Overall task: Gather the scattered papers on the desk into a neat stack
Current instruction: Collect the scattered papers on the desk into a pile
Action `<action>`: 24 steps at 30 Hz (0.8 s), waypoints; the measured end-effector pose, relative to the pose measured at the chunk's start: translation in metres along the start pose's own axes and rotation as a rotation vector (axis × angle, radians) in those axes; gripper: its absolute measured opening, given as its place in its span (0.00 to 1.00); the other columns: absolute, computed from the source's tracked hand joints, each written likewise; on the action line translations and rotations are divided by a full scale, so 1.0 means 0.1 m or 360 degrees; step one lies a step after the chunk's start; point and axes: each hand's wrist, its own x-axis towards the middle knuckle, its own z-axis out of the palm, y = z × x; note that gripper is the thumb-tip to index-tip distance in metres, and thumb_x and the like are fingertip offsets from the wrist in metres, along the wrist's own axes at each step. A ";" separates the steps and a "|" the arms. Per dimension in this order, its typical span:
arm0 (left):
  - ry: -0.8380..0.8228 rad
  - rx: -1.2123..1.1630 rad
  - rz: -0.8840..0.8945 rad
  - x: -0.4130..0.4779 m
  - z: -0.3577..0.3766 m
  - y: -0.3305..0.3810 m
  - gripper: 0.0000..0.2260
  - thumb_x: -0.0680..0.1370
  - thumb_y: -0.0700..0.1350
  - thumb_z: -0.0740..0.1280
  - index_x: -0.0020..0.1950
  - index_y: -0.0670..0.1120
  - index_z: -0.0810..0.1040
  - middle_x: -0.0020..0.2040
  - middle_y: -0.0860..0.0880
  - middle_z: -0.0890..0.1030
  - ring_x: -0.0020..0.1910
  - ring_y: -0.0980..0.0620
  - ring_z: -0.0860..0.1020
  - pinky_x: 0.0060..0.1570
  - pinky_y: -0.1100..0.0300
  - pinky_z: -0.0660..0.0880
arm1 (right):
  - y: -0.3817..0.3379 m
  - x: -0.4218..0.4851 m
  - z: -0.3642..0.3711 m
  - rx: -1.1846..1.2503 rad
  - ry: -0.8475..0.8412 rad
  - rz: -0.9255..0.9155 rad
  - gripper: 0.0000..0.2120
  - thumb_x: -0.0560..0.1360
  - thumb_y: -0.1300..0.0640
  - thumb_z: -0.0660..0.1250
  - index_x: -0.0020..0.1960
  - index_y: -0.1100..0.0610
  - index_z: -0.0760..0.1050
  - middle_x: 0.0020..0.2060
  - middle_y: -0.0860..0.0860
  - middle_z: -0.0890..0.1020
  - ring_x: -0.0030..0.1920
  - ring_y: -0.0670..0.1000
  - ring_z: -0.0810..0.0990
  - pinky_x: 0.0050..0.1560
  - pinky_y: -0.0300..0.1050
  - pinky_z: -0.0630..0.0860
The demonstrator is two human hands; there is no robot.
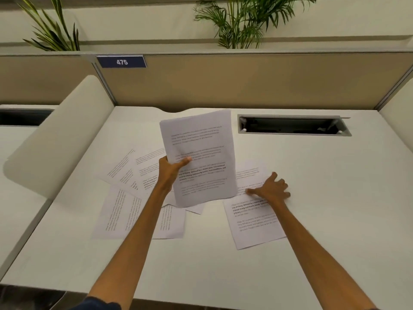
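Note:
My left hand [172, 170] grips a printed sheet [199, 139] by its left edge and holds it up, tilted, above the white desk [201, 265]. My right hand [271, 189] lies flat, fingers spread, on a sheet [252, 224] at the right of the desk; a second sheet [248, 173] peeks out beneath it. Several more printed sheets lie scattered and overlapping at the left [125, 171], front left [116, 213] and centre front [171, 222].
An open cable tray slot [292, 126] is cut into the desk at the back right. A beige partition [245, 81] with a blue "475" label [121, 61] closes the back. A rounded white side divider [60, 135] stands at the left. Plants rise behind the partition.

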 end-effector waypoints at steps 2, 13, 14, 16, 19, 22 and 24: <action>0.0021 -0.0006 -0.0033 -0.01 -0.09 -0.02 0.11 0.72 0.40 0.77 0.53 0.46 0.82 0.44 0.52 0.88 0.39 0.50 0.87 0.35 0.56 0.84 | 0.04 -0.02 0.07 -0.0094 0.0028 0.0008 0.58 0.62 0.31 0.75 0.77 0.60 0.52 0.75 0.62 0.59 0.76 0.62 0.57 0.70 0.63 0.63; 0.0261 -0.0055 -0.0240 -0.16 -0.62 -0.12 0.11 0.71 0.41 0.78 0.51 0.47 0.83 0.43 0.51 0.88 0.40 0.47 0.87 0.31 0.57 0.82 | -0.25 0.08 0.25 -0.0003 0.0249 -0.0071 0.50 0.63 0.28 0.72 0.70 0.62 0.62 0.69 0.60 0.65 0.69 0.61 0.64 0.63 0.59 0.69; 0.0290 -0.0079 -0.0248 -0.17 -0.70 -0.14 0.12 0.70 0.41 0.78 0.52 0.47 0.83 0.44 0.50 0.88 0.41 0.47 0.87 0.32 0.56 0.83 | -0.30 0.08 0.27 0.0020 0.0279 -0.0093 0.50 0.63 0.29 0.71 0.70 0.62 0.62 0.69 0.60 0.65 0.69 0.61 0.64 0.63 0.59 0.69; 0.0341 -0.0138 -0.0261 -0.19 -0.83 -0.18 0.15 0.71 0.40 0.78 0.56 0.45 0.83 0.47 0.48 0.88 0.43 0.47 0.87 0.35 0.54 0.83 | -0.38 0.07 0.34 0.0057 0.0330 -0.0134 0.48 0.66 0.30 0.70 0.69 0.64 0.62 0.68 0.60 0.66 0.68 0.61 0.66 0.62 0.58 0.70; 0.0393 -0.0216 -0.0283 -0.24 -0.93 -0.24 0.16 0.71 0.39 0.77 0.58 0.45 0.82 0.48 0.48 0.88 0.43 0.47 0.87 0.35 0.54 0.83 | -0.52 0.05 0.43 0.0101 0.0373 -0.0194 0.43 0.71 0.33 0.67 0.70 0.65 0.62 0.68 0.61 0.66 0.68 0.61 0.66 0.62 0.58 0.69; 0.0399 -0.0233 -0.0310 -0.26 -0.99 -0.28 0.16 0.71 0.39 0.77 0.57 0.44 0.82 0.48 0.47 0.88 0.43 0.46 0.87 0.34 0.53 0.83 | -0.72 0.02 0.50 0.0134 0.0345 -0.0190 0.44 0.73 0.33 0.64 0.72 0.65 0.59 0.70 0.61 0.65 0.71 0.62 0.63 0.66 0.60 0.65; 0.0389 -0.0233 -0.0324 -0.23 -1.04 -0.31 0.15 0.71 0.38 0.78 0.57 0.45 0.83 0.47 0.47 0.88 0.44 0.45 0.87 0.34 0.53 0.83 | -0.89 -0.01 0.54 0.0155 0.0246 -0.0162 0.49 0.72 0.30 0.62 0.77 0.64 0.54 0.75 0.64 0.60 0.76 0.64 0.56 0.72 0.64 0.57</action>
